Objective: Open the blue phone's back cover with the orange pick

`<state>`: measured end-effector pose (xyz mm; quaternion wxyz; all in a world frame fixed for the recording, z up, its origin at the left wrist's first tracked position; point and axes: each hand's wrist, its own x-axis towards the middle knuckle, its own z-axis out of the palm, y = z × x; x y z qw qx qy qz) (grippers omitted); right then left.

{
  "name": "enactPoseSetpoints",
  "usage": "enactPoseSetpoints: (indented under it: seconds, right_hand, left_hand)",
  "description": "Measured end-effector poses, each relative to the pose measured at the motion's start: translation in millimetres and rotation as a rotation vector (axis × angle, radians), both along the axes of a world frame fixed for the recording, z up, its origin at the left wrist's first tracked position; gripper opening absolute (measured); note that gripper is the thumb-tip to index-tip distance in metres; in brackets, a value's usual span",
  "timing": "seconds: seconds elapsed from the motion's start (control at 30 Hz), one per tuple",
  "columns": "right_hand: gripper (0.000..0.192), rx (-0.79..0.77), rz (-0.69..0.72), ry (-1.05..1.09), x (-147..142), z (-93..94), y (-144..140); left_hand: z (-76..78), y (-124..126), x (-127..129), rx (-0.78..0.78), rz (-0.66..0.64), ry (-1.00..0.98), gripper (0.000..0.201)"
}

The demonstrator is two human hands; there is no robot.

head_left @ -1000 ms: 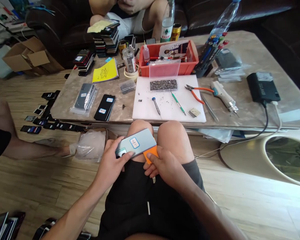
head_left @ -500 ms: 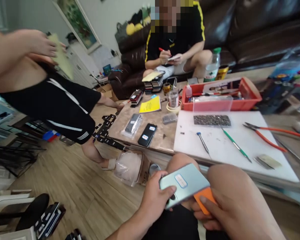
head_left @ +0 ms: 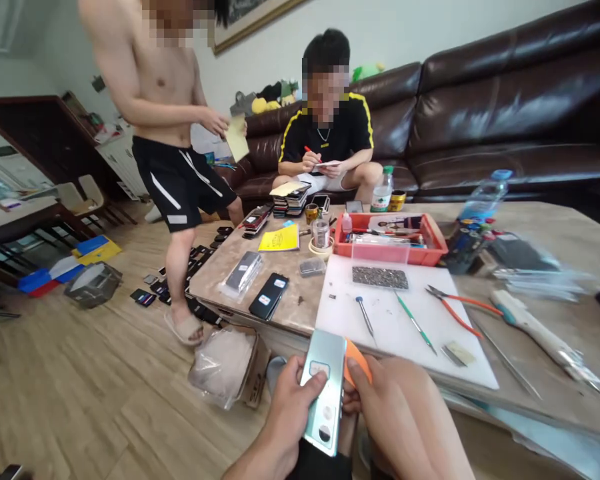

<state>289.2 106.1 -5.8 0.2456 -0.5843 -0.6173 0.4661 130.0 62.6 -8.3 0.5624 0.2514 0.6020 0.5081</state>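
Gripping phone (head_left: 325,393): left hand (head_left: 287,413); right hand (head_left: 385,413) pinching orange pick (head_left: 356,360); marble table (head_left: 290,307), wood floor (head_left: 105,373).

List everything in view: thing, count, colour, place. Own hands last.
Phone: 1, pale teal, back up, between both hands.
Pick: 1, orange, at the phone's right edge.
Mat: 1, white, near table edge.
Screwdriver: 1, blue-capped, on mat.
Pliers: 1, orange-handled, mat's right side.
Bin: 1, red, behind mat.
Notebook: 1, yellow, table's left part.
People: 2, one standing left, one seated on brown sofa.
Left hand: grip on phone.
Right hand: holds pick.
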Motion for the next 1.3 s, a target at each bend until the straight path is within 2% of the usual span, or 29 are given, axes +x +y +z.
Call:
enactPoseSetpoints:
  seconds: [0.03,0.17,0.3,0.5,0.8,0.87,1.0,1.13,1.23,1.3]
  right_hand:
    - [0.046,-0.05,-0.046,0.025,-5.4,1.0,-5.8]
    - [0.026,-0.225,-0.224,0.269,-21.1,8.6,-21.8]
    - [0.021,-0.313,-0.226,0.334,-21.6,19.9,-12.4]
    - [0.017,-0.23,-0.22,0.167,-22.2,33.6,9.2]
    - [0.021,-0.28,-0.223,0.205,-19.1,10.6,-5.9]
    - [0.022,-0.272,-0.228,0.212,-18.8,11.2,-4.4]
    - [0.015,-0.276,-0.234,0.272,-22.4,23.7,2.7]
    - [0.011,-0.328,-0.248,0.373,-24.8,26.0,10.6]
    - [0.02,-0.283,-0.257,0.372,-24.9,18.8,14.3]
    - [0.029,-0.273,-0.241,0.367,-25.5,15.7,15.7]
  left_hand:
    - [3.3,-2.8,0.1,-0.006,0.007,0.004,0.063]
    - [13.0,-8.7,-3.2,-0.033,0.061,0.046,0.064]
    - [18.4,-3.2,-7.7,-0.047,0.025,0.042,0.066]
    - [23.7,3.1,-9.8,-0.03,-0.003,0.038,0.065]
    - [17.3,0.3,-5.7,-0.059,0.041,0.063,0.066]
    - [17.1,1.1,-8.0,-0.068,0.029,0.071,0.068]
    - [22.9,5.0,-15.4,-0.09,0.013,0.095,0.072]
    - [33.3,15.6,-22.2,-0.192,-0.046,0.109,0.053]
    - [38.8,20.4,-26.8,-0.308,-0.097,0.13,0.036]
    - [39.2,18.9,-30.9,-0.323,-0.119,0.127,0.038]
